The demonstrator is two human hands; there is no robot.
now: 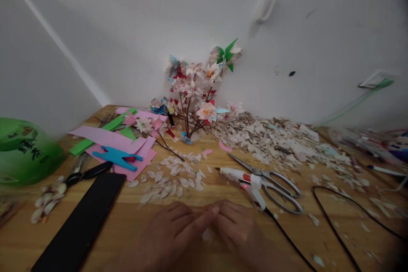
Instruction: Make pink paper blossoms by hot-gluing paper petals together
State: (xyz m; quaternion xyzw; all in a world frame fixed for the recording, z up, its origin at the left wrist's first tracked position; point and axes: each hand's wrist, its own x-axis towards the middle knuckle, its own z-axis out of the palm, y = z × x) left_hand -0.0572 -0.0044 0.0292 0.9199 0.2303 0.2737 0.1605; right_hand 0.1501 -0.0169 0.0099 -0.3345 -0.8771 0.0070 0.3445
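Observation:
My left hand and my right hand rest low over the near edge of the wooden table, their tips meeting. The fingers of both are curled and pressed together; what they hold, if anything, is hidden. A pale petal shows between them. Just beyond lie loose whitish petals, which look like seed shells. To the right of my right hand are a white glue gun with a small red light and a pair of scissors. Neither tool is touched.
Handmade flowers on twigs stand against the wall. Coloured paper, a blue cut paper piece, a black phone, pistachio-like shells and a green bag are left. A shell heap and black cable lie right.

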